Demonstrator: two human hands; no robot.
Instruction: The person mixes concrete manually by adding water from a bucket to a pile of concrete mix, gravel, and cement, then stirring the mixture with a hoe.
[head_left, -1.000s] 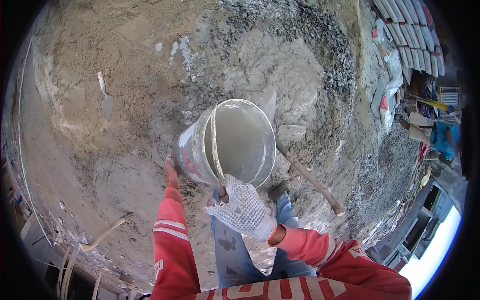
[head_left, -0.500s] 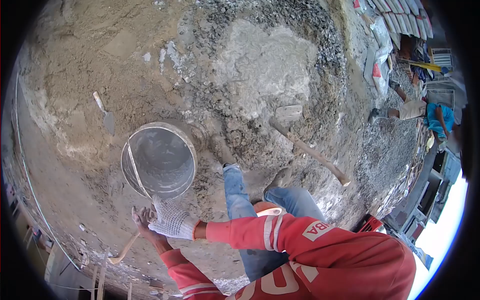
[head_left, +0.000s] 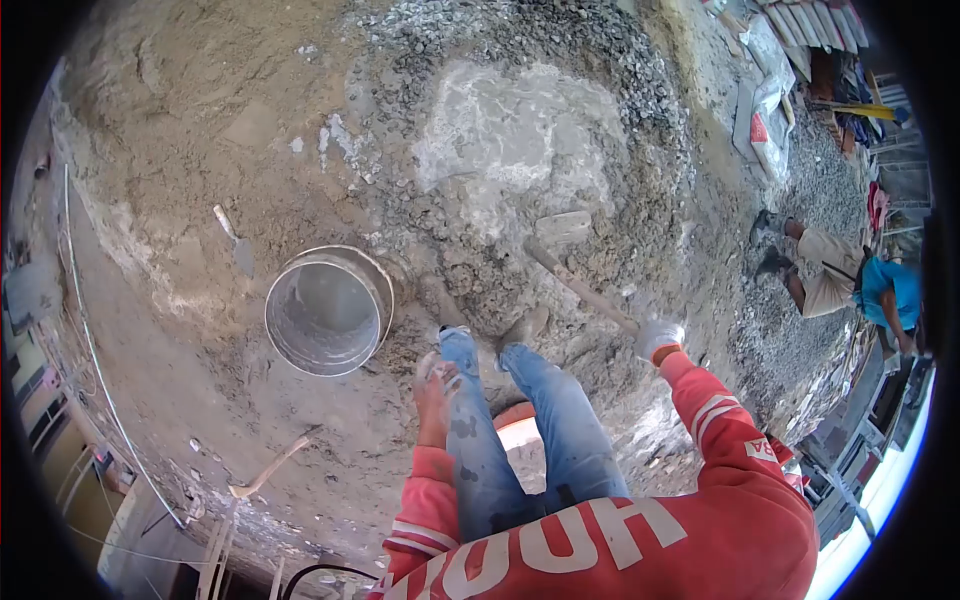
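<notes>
My right hand [head_left: 660, 340], in a white knitted glove, is closed around the end of a hoe's wooden handle. The hoe [head_left: 585, 288] lies over the wet mix, its mortar-caked blade toward the middle of the ground. Bare and smeared with grey, my left hand [head_left: 437, 388] is beside my left knee; its fingers look loosely apart, with nothing visible in them. To its left stands a round bucket [head_left: 290, 318], grey inside with a wet-looking bottom. A trowel [head_left: 234, 240] lies on the dirt beyond the bucket.
Pale wet mix [head_left: 520, 130] sits amid dark gravel [head_left: 650, 90]. Another wooden-handled tool [head_left: 275, 465] lies at lower left, near a pale hose [head_left: 90, 340]. A co-worker in a blue shirt [head_left: 888, 290] is at right, near white sacks [head_left: 768, 110].
My right hand has left the bucket's side and swung right onto the hoe handle. My left hand has moved right toward my knee. The bucket's bail no longer crosses its opening.
</notes>
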